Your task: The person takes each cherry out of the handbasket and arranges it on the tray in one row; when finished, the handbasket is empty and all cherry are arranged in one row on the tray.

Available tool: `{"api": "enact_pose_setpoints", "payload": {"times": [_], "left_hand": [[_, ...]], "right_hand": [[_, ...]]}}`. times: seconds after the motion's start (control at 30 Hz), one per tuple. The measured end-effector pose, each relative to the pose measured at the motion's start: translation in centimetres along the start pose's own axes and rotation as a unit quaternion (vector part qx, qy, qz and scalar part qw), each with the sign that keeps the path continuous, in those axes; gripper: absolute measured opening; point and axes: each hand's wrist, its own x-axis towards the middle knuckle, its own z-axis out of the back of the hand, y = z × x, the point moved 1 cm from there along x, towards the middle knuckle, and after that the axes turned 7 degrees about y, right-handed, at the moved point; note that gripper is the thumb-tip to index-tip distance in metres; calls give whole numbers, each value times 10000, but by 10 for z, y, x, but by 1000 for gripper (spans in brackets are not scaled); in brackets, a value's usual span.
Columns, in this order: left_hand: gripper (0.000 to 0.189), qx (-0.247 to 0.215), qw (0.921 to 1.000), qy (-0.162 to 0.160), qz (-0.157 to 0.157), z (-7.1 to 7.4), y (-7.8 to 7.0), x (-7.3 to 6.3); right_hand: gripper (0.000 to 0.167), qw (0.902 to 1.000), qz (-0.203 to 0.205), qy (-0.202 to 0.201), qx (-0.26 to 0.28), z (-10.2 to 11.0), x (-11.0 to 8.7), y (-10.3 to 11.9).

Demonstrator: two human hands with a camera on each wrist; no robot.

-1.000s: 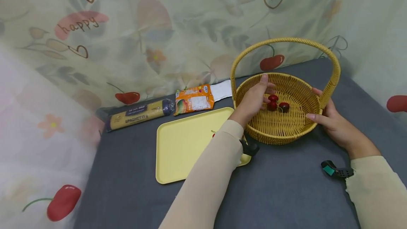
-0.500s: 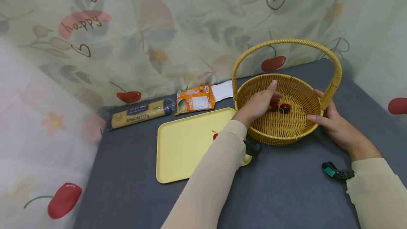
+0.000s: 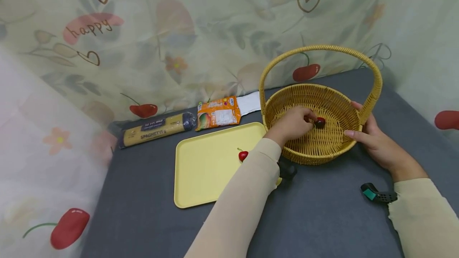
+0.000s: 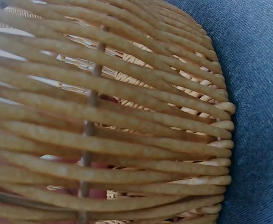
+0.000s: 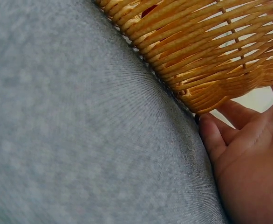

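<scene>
A round wicker basket (image 3: 315,158) with a tall arched handle stands on the dark grey cloth. My left hand (image 3: 295,122) reaches over its near left rim, fingers curled down and pinching at a red cherry (image 3: 306,118) mostly hidden by them. Right beside the fingertips lies another dark red cherry (image 3: 320,122) on the basket floor. My right hand (image 3: 376,142) holds the basket's right side near the handle's base, thumb at the front rim. In the left wrist view the basket's woven wall (image 4: 141,98) fills most of the picture. The right wrist view shows my right fingers (image 5: 213,135) against the basket's lower wall.
A yellow tray (image 3: 201,170) lies left of the basket, partly under my left forearm, with a red cherry (image 3: 243,155) on it. Behind it are a spaghetti pack (image 3: 155,129), an orange packet (image 3: 218,112) and a white packet (image 3: 249,103). A patterned curtain (image 3: 215,31) backs the table.
My left hand has gone deeper into the basket, and its fingers have curled down onto the cherries, covering more of them. My right hand keeps its hold on the basket.
</scene>
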Motion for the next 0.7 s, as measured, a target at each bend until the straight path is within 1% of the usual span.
{"api": "enact_pose_setpoints", "payload": {"times": [0.13, 0.2, 0.3, 0.37, 0.43, 0.53, 0.6, 0.7], "left_hand": [[38, 266, 9995, -18, 156, 0, 0, 1], [40, 394, 9988, -69, 293, -1, 0, 1], [33, 664, 9964, -108, 516, -1, 1, 0], [25, 808, 9950, -114, 584, -2, 1, 0], [17, 899, 9943, -106, 561, -2, 1, -1], [9, 711, 9963, -204, 426, -2, 1, -1], [11, 550, 9975, -308, 320, -2, 1, -1], [11, 371, 9984, -419, 71, -1, 0, -1]], "right_hand": [[84, 10000, 11, 14, -7, 0, 0, 0], [84, 10000, -1, 8, -40, 1, 0, 0], [84, 10000, -27, -15, -74, 0, 0, 0], [84, 9999, -42, -34, -110, 0, 0, 0], [84, 9999, -58, -37, -137, 1, 0, -1], [84, 9998, -91, -38, -173, 1, 0, 0], [84, 9998, -115, -35, -165, 1, 1, 0], [84, 9998, -109, -34, -143, 1, 0, 0]]}}
